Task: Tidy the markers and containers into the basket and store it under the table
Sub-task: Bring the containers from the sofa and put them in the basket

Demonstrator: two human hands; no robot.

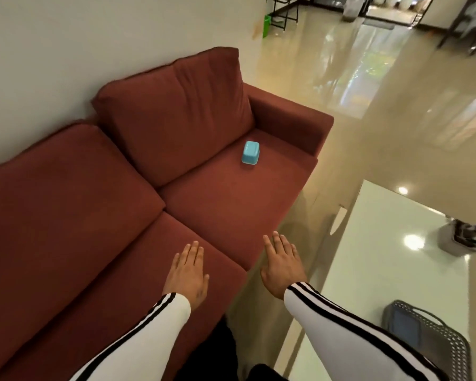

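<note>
Empty hands hover over a red sofa.
Left hand and right hand spread flat, fingers holding nothing; a blue container sits upside down on the far seat; markers and grey basket stand on the white counter.

- One red sofa, left and centre of the frame, with two back cushions.
- One blue container on the sofa seat, upside down.
- One white table, lower right.
- One grey basket, lower right corner.
- One grey holder with several markers, right edge; their number I cannot tell.
- Two hands: left hand, right hand.
</note>
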